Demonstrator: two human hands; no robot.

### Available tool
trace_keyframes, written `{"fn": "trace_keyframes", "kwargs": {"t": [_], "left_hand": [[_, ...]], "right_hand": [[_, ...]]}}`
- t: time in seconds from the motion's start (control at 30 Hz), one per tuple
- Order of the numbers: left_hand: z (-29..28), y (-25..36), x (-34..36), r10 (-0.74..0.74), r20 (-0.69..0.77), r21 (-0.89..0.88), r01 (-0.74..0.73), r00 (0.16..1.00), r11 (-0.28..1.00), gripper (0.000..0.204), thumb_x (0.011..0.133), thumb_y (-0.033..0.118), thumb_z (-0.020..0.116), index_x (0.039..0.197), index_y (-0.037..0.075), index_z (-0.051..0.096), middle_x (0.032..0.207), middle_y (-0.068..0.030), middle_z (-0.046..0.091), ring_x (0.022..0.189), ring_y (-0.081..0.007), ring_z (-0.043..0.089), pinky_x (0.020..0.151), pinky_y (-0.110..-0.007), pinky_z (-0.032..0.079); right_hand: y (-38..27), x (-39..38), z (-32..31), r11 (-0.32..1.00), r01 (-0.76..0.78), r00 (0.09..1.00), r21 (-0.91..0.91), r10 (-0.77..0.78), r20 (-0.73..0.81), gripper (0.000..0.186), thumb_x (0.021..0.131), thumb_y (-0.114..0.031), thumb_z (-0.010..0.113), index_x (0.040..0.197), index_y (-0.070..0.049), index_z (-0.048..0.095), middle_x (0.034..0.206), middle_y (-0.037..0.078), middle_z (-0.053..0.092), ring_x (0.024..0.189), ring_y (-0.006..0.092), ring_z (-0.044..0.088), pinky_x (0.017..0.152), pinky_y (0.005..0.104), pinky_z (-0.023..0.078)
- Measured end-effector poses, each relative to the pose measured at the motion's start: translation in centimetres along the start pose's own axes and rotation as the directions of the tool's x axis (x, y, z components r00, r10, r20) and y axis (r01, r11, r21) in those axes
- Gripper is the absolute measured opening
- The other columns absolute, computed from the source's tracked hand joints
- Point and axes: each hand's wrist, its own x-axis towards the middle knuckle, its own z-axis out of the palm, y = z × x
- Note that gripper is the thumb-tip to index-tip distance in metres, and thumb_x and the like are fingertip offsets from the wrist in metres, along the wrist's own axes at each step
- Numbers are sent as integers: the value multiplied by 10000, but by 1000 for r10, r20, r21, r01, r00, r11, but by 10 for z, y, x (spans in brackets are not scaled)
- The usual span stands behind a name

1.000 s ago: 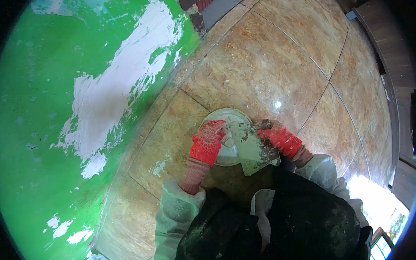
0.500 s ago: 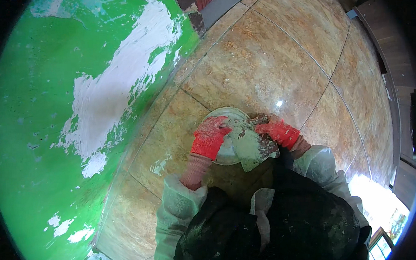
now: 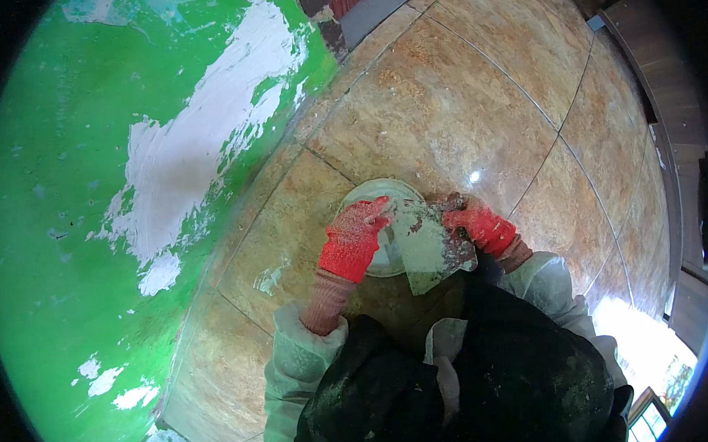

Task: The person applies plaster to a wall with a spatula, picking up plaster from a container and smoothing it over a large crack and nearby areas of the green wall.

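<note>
A flat, putty-smeared scraper plate (image 3: 430,253) with reddish-brown patches lies tilted across a round white bucket (image 3: 380,187), hiding part of it. My right hand (image 3: 480,225), in a dusty red work glove, has its fingers curled round the plate's upper right side. At the plate's upper left corner is my left hand (image 3: 356,235), in a matching powdered glove. Its fingers are closed together there; whether they grip the plate itself or a separate small tool is hidden. Some pale material shows inside the bucket beside the plate.
A green wall (image 3: 69,202) on the left carries a broad white putty patch (image 3: 178,161) and smaller smears. Brown tiled floor (image 3: 459,98) runs under the bucket, with a whitish smudge (image 3: 270,278) on it. Dark wooden furniture (image 3: 655,58) lines the right side.
My left hand has shifted slightly left. The fingers of my right hand have moved a little along the plate's edge. The plate stays over the bucket.
</note>
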Motion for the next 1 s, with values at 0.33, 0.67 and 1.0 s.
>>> {"fn": "trace_keyframes", "kwargs": {"t": [0.33, 0.67, 1.0], "left_hand": [[-18, 14, 1, 82, -62, -86, -87, 995, 993, 309, 852, 239, 593, 1117, 80, 614, 1026, -146, 604, 942, -293, 584, 790, -375, 482], [-40, 44, -5, -482, 188, -493, 507, 856, 707, 355, 874, 267, 568, 1173, 77, 582, 1068, -155, 606, 895, -255, 618, 786, -364, 488], [6, 34, -68, -474, 246, -336, 533, 845, 776, 390, 882, 295, 563, 1196, 63, 572, 1031, -112, 638, 697, -172, 610, 666, -301, 506]], "right_hand": [[9, -6, 1, 999, 20, 1000, 36, -20, 3, 284, 818, -170, 625, 1060, -23, 618, 806, 15, 622, 679, 100, 558, 597, 252, 464], [18, -14, -4, 1000, 13, 997, 20, -11, -75, 321, 807, -175, 633, 1090, -25, 606, 797, 14, 623, 669, 107, 565, 595, 260, 467], [-2, -32, -19, 941, -79, 996, -329, 63, -59, 271, 780, -251, 646, 922, -20, 653, 705, 37, 605, 631, 139, 563, 571, 327, 453]]}}
